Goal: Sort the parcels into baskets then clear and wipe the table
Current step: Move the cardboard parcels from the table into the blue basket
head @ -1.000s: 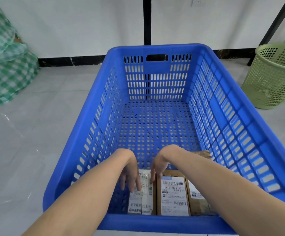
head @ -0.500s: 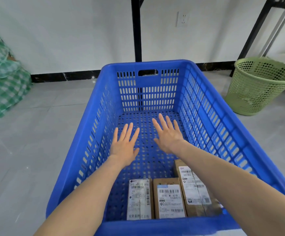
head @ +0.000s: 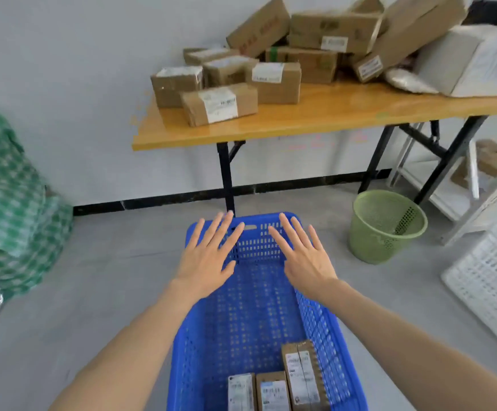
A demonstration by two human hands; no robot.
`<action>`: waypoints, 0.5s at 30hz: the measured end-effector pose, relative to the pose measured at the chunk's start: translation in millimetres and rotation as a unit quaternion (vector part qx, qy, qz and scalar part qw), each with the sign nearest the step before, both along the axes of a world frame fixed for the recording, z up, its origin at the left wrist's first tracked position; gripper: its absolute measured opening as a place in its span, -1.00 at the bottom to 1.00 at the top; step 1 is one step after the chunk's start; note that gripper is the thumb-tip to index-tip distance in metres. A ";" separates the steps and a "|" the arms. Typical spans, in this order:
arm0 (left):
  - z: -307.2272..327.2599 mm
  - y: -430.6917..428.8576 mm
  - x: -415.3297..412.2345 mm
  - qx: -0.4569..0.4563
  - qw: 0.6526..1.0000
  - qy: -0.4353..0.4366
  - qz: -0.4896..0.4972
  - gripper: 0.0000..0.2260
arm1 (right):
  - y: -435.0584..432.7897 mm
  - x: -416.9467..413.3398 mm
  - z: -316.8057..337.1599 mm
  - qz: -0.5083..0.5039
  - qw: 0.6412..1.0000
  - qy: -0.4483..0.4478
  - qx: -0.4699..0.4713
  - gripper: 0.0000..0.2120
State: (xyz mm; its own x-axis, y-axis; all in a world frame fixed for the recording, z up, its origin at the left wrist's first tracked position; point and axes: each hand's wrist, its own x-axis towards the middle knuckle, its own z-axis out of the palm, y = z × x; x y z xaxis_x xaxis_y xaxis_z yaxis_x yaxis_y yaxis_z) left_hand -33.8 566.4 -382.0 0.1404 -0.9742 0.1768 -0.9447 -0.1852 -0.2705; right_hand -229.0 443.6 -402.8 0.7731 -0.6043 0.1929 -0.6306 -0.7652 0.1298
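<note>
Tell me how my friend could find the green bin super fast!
Start at the long wooden table piled with brown cardboard parcels, against the white wall. On the grey floor by its right black legs stands the light-green plastic mesh bin. It alone is round; the blue plastic basket and white plastic crate nearby are rectangular.

A basket sits on the floor right in front. Three parcels lie side by side in its near end, and the one on the right reaches farther in. The left hand and the right hand are flat over the far end, side by side and apart. Behind the basket a table stands by the wall, with a pile of boxes on top. A bin sits on the floor to the right, near the table legs. A crate is farther right. A big bag is far left.
</note>
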 end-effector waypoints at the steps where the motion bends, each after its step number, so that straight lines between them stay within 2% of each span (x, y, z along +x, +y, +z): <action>1: 36.0 -4.6 -5.5 0.002 1.000 -0.004 -0.014 -0.25 | -4.7 -3.5 35.4 -0.006 1.000 -0.005 -0.003 -0.08; 5: 194.0 -38.7 -33.4 -0.009 1.000 -0.008 0.004 -0.16 | -31.9 -22.8 197.4 -0.026 0.999 -0.022 -0.024 -0.20; 8: 297.0 -70.5 -70.1 -0.010 1.000 -0.007 -0.009 -0.27 | -47.6 -47.2 302.6 -0.037 0.999 0.003 -0.009 -0.33; 10: 360.6 -93.1 -94.5 -0.011 0.999 0.044 -0.012 -0.28 | -61.9 -67.8 364.0 -0.048 0.999 -0.005 -0.010 -0.34; 13: 427.5 -114.9 -131.1 -0.040 0.995 0.069 -0.067 -0.26 | -78.1 -105.4 434.8 -0.038 0.998 -0.048 -0.031 -0.31; 15: 449.6 -123.0 -146.2 -0.048 0.994 0.044 -0.089 -0.26 | -82.0 -130.5 463.5 -0.020 0.994 -0.083 -0.064 -0.27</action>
